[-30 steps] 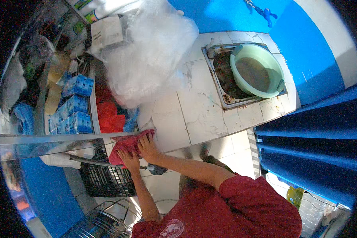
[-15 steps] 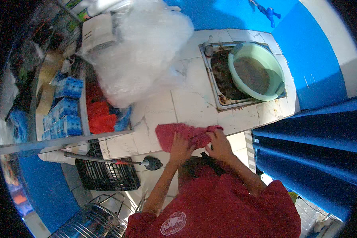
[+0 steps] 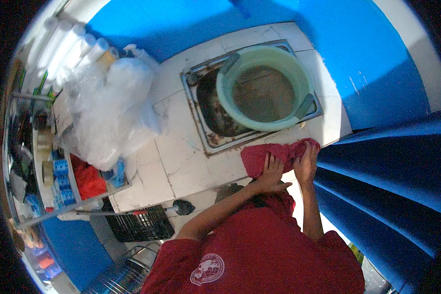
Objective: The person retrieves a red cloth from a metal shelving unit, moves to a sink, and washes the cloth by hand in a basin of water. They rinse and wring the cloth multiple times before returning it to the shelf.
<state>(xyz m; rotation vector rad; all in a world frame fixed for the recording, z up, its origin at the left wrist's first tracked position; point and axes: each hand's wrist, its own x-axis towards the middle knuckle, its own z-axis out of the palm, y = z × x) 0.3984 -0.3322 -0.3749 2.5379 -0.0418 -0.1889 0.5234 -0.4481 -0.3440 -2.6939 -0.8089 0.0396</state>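
A dark red cloth [image 3: 252, 159] lies on the white tiled counter [image 3: 181, 159], close to its front edge. My left hand [image 3: 270, 177] rests on the cloth with its fingers stretched out and its thumb pointing off to the right. At the cloth's bunched right end, my right hand [image 3: 306, 164] has its fingers curled over the fabric. Just beyond both hands, a pale green tub [image 3: 306, 78] of murky water sits tilted over the stained metal sink [image 3: 208, 100].
Clear plastic bags [image 3: 108, 117] are heaped on the counter's left side, beside a shelf with blue packs [image 3: 63, 188] and a red bag [image 3: 89, 181]. A blue curtain [image 3: 387, 161] hangs at right. Below the counter stands a black crate [image 3: 142, 225].
My hands and the cloth have moved right along the counter, nearer the sink and the curtain. The view has shifted, so the tub now appears more central.
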